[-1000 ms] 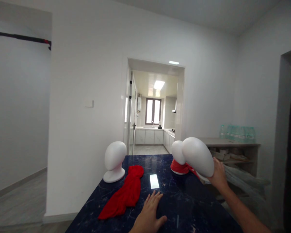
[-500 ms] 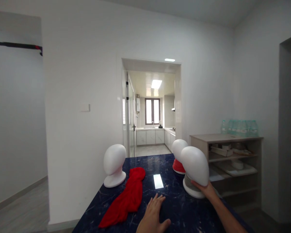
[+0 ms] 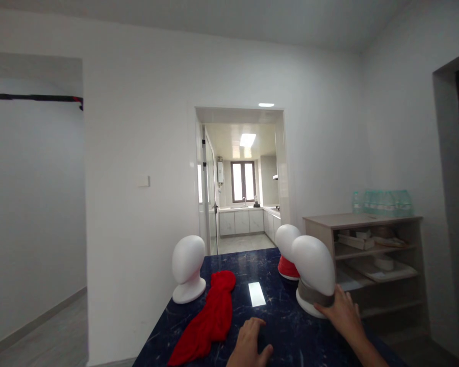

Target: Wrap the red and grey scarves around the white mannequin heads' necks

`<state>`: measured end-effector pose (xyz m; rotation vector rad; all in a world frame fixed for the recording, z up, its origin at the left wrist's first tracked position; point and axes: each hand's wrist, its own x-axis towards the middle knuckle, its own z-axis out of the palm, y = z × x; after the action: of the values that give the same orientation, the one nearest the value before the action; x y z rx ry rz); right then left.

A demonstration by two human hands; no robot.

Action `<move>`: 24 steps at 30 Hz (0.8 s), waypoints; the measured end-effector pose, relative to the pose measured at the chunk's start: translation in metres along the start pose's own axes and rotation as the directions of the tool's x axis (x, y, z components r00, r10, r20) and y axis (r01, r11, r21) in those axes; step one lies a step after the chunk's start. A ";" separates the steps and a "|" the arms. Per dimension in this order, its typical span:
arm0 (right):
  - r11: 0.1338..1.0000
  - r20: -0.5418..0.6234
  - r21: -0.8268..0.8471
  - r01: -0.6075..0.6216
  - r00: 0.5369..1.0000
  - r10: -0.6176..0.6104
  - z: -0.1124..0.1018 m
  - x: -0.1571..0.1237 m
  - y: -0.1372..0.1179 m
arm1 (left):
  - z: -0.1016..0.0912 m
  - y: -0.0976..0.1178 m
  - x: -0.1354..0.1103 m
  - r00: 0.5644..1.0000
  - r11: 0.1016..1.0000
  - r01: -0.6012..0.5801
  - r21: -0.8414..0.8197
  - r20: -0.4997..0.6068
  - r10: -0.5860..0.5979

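My right hand grips the base of a white foam mannequin head that has a grey band round its neck and stands on the dark blue marble table. My left hand rests on the table near the front edge, fingers curled, with nothing in it. A red cloth lies stretched out to the left of my left hand. Behind the held head stands a second head with red cloth at its neck. A third bare head stands at the far left of the table.
A wooden shelf unit stands to the right of the table with boxes on its shelves and bottles on top. A doorway behind the table opens to a kitchen. White walls surround the room.
My right hand brought the tilted head down from the air and stood it upright on the table. My left hand's fingers went from flat to curled. The view shifted a little.
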<state>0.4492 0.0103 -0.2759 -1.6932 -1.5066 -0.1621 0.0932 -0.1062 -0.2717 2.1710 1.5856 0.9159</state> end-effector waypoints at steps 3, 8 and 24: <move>0.983 -0.021 -0.178 0.044 0.999 -0.049 -0.015 -0.035 0.008 | 0.002 -0.003 -0.002 0.990 0.994 -0.048 -0.095 -0.140 0.035; 0.990 0.282 -0.129 0.052 0.959 -0.013 -0.036 -0.068 -0.005 | 0.004 -0.009 -0.002 0.976 0.972 -0.106 -0.208 -0.211 0.061; 0.975 0.328 -0.142 0.172 0.937 -0.117 -0.034 -0.067 -0.020 | -0.004 -0.008 -0.007 0.987 0.961 -0.091 -0.260 -0.152 0.053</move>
<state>0.4284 -0.0639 -0.2840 -1.8051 -1.9065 -0.0989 0.0833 -0.1102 -0.2751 2.0240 1.3584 1.2560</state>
